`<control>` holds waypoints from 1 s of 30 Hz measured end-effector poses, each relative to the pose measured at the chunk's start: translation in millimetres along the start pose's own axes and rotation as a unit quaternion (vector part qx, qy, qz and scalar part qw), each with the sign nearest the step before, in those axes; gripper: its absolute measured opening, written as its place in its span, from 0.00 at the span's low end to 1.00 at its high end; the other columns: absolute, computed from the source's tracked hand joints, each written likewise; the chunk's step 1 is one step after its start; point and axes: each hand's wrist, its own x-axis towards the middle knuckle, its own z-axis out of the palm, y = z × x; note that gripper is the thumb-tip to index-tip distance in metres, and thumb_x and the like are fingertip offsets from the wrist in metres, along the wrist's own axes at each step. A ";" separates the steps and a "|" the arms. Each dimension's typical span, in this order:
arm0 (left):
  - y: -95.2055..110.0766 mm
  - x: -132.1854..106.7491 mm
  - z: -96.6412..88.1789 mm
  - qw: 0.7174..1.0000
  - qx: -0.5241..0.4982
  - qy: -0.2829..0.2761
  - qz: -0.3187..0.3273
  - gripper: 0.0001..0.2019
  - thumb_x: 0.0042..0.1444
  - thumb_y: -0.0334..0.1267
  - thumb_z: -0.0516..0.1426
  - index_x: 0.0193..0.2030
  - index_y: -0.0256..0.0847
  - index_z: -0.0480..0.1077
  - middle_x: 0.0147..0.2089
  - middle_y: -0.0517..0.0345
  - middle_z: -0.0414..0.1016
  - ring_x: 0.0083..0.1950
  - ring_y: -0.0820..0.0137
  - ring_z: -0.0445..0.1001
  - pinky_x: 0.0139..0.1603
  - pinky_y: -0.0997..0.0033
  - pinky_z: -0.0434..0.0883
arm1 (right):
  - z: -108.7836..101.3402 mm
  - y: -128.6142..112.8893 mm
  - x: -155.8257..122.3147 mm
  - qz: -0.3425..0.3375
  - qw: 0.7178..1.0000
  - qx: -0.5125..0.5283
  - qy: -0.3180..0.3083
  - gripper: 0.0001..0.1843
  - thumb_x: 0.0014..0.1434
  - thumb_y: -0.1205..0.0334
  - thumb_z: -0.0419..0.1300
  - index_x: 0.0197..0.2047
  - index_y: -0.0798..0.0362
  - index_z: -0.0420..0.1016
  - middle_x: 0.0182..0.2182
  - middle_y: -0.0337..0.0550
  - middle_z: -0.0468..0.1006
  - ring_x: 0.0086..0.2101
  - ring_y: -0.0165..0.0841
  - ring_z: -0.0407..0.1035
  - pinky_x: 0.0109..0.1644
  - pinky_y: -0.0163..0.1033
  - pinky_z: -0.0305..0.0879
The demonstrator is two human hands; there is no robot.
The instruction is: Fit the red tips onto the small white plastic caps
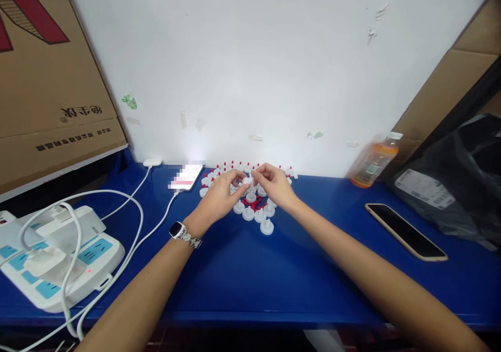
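My left hand (222,193) grips a translucent white nozzle cap (247,181) between thumb and fingers, above the cluster on the table. Close against it, my right hand (275,183) has its thumb and forefinger pinched together at the top of that cap; whatever is between those fingertips is too small to make out. Under and in front of the hands lie several white nozzle caps (266,227) without red tips. Among them is a small heap of red tips (254,204). Behind the hands stand rows of white caps topped with red tips (217,169), partly hidden by my fingers.
A lit phone (188,177) on a cable lies left of the caps. A white power strip (97,268) with looping white cables (141,211) fills the left side. To the right are a dark phone (405,231), an orange drink bottle (373,161) and a black plastic bag (454,169).
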 end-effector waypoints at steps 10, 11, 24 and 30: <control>6.8 -0.8 9.0 0.996 -0.075 -0.033 0.025 0.16 0.63 0.49 0.56 0.52 0.43 0.68 0.45 0.55 0.75 0.44 0.67 0.75 0.44 0.66 0.74 | 1.3 0.6 -28.6 0.006 1.000 0.019 0.014 0.15 0.64 0.48 0.55 0.34 0.50 0.66 0.25 0.36 0.72 0.26 0.29 0.64 0.32 0.35 0.58; 7.7 -0.7 8.4 0.997 -0.068 -0.034 0.034 0.15 0.64 0.48 0.56 0.52 0.43 0.68 0.45 0.55 0.76 0.44 0.67 0.75 0.44 0.65 0.74 | 0.6 -1.9 -29.9 -0.008 1.000 -0.020 0.006 0.15 0.65 0.48 0.53 0.33 0.50 0.65 0.24 0.35 0.69 0.26 0.29 0.62 0.31 0.35 0.56; -1.0 2.2 -21.0 0.999 0.018 -0.009 0.030 0.15 0.62 0.44 0.59 0.52 0.43 0.69 0.47 0.54 0.76 0.43 0.67 0.75 0.45 0.65 0.71 | -24.3 4.8 -20.4 -0.003 0.972 -0.230 -0.051 0.19 0.64 0.55 0.53 0.23 0.53 0.66 0.19 0.36 0.66 0.24 0.29 0.60 0.31 0.36 0.52; -5.5 1.9 -10.8 0.999 0.016 -0.043 0.025 0.16 0.61 0.48 0.58 0.53 0.44 0.69 0.52 0.54 0.76 0.47 0.64 0.74 0.46 0.63 0.70 | -17.2 -5.0 -25.6 -0.041 0.983 -0.173 -0.046 0.17 0.67 0.51 0.50 0.38 0.53 0.75 0.28 0.40 0.75 0.30 0.31 0.67 0.36 0.36 0.59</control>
